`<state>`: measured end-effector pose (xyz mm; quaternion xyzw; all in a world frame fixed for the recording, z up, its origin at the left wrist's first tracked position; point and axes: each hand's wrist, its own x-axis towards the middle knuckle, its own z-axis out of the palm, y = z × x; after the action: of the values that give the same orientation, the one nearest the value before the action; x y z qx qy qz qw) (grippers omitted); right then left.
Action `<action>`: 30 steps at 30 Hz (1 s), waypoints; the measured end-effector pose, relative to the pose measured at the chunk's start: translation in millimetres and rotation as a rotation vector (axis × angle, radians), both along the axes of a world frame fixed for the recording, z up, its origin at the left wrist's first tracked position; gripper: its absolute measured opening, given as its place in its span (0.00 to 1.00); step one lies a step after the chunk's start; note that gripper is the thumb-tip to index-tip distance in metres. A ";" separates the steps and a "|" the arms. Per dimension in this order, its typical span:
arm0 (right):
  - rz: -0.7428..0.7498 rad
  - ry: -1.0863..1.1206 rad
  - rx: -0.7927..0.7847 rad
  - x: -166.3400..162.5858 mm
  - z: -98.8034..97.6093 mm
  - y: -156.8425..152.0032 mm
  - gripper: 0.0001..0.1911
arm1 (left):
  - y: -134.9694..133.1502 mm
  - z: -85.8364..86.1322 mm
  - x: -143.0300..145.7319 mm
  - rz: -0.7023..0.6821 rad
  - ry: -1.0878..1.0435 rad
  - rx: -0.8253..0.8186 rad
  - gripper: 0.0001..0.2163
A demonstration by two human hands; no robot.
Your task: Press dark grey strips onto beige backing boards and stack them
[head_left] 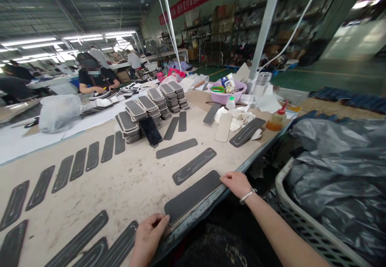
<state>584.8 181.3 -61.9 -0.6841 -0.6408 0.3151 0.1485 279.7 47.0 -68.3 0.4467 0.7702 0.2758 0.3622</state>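
Note:
A long dark grey panel (193, 196) with rounded corners and a pale edge lies along the table's front edge. My left hand (152, 233) pinches its near left end between thumb and fingers. At the opposite end, my right hand (238, 184), with a bracelet at the wrist, grips the corner. Just behind lies a narrower dark strip (194, 165) with a shiny line of what looks like glue. Another strip (177, 148) lies farther back. More glossy-lined strips (80, 239) lie left of my left hand.
Stacks of pale-edged grey panels (129, 122) stand mid-table, a black phone (151, 131) leaning on them. Farther right are a pink basin (227, 94) and a red-tipped bottle (276, 118). A plastic basket (313, 214) with dark bags stands at right. A co-worker (98, 76) sits across.

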 end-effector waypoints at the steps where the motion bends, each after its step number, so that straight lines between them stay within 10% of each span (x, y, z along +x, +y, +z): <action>1: 0.010 -0.026 -0.012 0.1 -0.4 1.5 0.12 | 2.0 -1.0 -1.6 -0.049 0.035 -0.024 0.20; 30: 0.120 -0.254 -0.112 -0.5 -0.8 9.3 0.17 | 11.6 9.8 2.1 -0.257 0.369 -0.176 0.12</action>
<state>584.2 190.6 -62.7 -0.6860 -0.6758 0.2696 0.0087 281.9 58.7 -58.5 0.5504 0.7813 0.0730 0.2853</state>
